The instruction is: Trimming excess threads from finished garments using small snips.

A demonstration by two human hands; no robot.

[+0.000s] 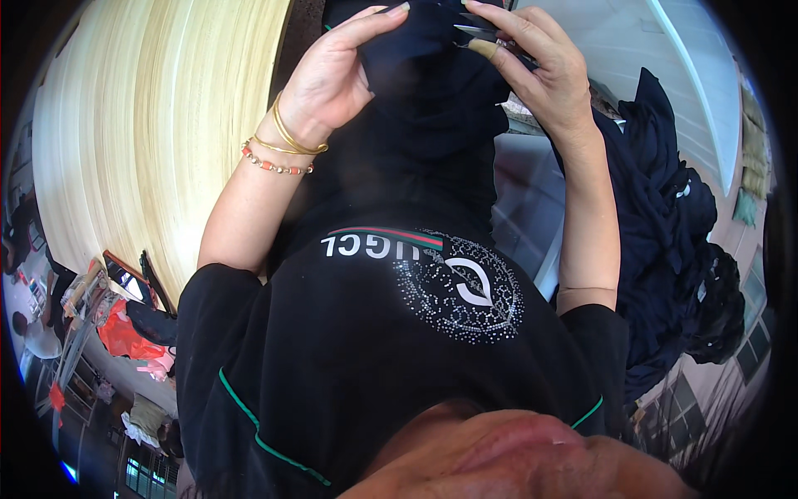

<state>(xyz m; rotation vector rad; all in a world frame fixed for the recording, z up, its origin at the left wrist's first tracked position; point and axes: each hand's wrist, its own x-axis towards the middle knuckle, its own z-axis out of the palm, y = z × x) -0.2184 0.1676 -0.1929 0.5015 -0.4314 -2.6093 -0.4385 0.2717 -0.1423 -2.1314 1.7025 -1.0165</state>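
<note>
Dark navy cloth (420, 62) hangs over my lap and up to the top edge of the head view. My left hand (328, 79), with gold bangles and a beaded bracelet on its wrist, is closed on this cloth, its thumb lying along it. Small thread snips (478, 32) sit in my right hand (544, 71), their pointed metal blades turned left over the cloth. A tan cover wraps one digit of that hand beside the blades. The topmost fingertips of both hands lie at the frame's edge and show only partly.
A pale wood-grain table (158, 125) curves along my left. To my right, a large heap of dark garments (648, 258) lies beside a pale panel (648, 50). A red plastic bag (125, 328) and a dark, shiny flat object (129, 279) are at the lower left.
</note>
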